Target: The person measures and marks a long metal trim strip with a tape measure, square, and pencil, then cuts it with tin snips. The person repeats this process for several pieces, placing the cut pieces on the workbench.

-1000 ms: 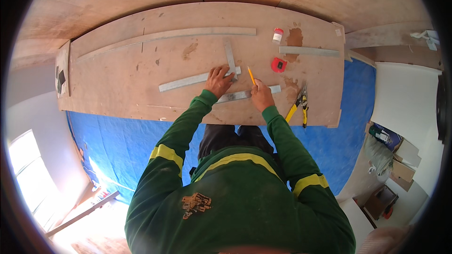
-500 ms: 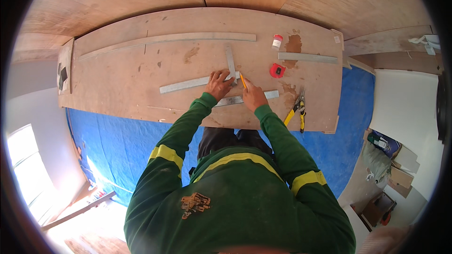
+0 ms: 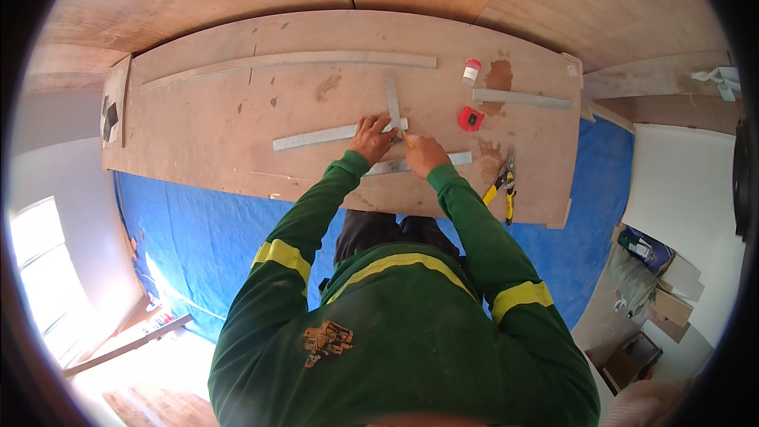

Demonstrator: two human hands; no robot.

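My left hand (image 3: 371,141) presses a metal square to a grey metal strip (image 3: 312,138), its fingers curled over the two. The narrow blade of the square (image 3: 392,95) points away from me, across the strip. Pinched in my right hand (image 3: 427,155) is a yellow pencil (image 3: 407,137), its tip down close to the square; fingers hide most of it. A second metal strip (image 3: 460,158) lies nearer to me, partly under my right hand.
A wooden worktable (image 3: 205,134) carries a long metal strip (image 3: 332,57) at the back. On the right are a short strip (image 3: 530,98), a red-and-white container (image 3: 471,71), a red tape measure (image 3: 470,119) and yellow-handled snips (image 3: 501,182). Blue sheeting (image 3: 190,225) covers the floor.
The pencil in my right hand has tilted, and less of it shows. My left hand stays on the square and strip. The whole view has shifted slightly.
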